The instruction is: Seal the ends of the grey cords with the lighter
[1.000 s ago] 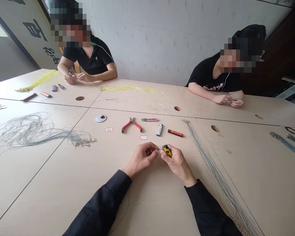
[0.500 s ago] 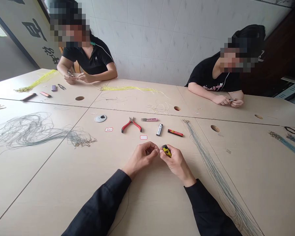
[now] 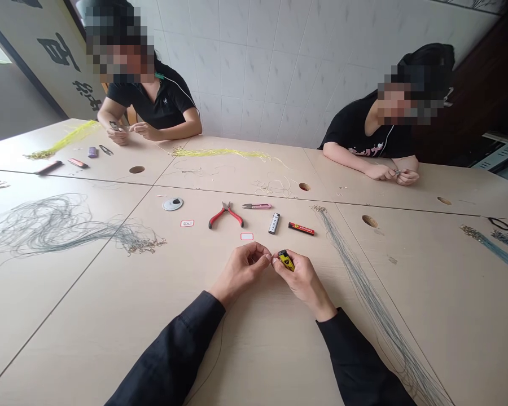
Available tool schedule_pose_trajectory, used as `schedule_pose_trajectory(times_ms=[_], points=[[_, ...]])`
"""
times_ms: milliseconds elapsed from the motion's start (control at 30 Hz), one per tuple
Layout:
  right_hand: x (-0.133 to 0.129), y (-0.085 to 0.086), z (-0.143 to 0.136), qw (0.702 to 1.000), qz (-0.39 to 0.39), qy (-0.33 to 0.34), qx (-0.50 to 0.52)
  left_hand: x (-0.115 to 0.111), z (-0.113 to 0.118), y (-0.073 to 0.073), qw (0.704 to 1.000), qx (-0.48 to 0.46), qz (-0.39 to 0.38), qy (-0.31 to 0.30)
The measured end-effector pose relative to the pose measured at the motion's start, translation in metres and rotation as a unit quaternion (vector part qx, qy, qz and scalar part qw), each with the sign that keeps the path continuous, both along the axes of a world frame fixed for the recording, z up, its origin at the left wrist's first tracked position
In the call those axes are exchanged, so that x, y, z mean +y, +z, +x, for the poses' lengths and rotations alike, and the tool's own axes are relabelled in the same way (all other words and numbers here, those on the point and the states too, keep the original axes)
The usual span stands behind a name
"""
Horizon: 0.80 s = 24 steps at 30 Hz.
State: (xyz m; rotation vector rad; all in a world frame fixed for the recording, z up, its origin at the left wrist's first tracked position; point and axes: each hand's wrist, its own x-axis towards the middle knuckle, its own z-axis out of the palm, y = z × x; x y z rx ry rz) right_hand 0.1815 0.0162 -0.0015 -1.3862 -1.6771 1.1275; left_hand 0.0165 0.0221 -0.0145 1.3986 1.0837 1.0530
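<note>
My right hand [image 3: 301,276] is closed around a yellow-and-black lighter [image 3: 286,260], its dark top pointing away from me. My left hand [image 3: 246,268] pinches thumb against forefinger, its tips meeting the right hand's fingertips. A thin dark cord [image 3: 218,352] trails from under the left wrist toward me; its end at the fingertips is too small to make out. Just beyond my hands lie red-handled pliers [image 3: 226,215], pink thread snips [image 3: 257,206], a white lighter [image 3: 274,223] and a red lighter [image 3: 301,229].
Grey-green cords with metal ends lie in a bundle [image 3: 359,276] at right and a loose tangle [image 3: 63,228] at left. A round metal disc [image 3: 173,204] and small labels [image 3: 187,224] sit mid-table. Across the table [image 3: 110,338], two people [image 3: 152,107] [image 3: 372,135] work near yellow cords [image 3: 228,152].
My joined fingertips have shifted very slightly left, the lighter staying in my right hand. Across the table, the left person's hands have moved slightly.
</note>
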Motion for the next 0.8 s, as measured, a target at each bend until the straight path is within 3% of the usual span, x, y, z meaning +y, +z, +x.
schedule_pose_trajectory(times_ms=[800], points=[[-0.0023, 0.0041, -0.0007, 0.998, -0.013, 0.005, 0.058, -0.0004, 0.0015, -0.0033, 1.0, -0.022, -0.004, -0.003]])
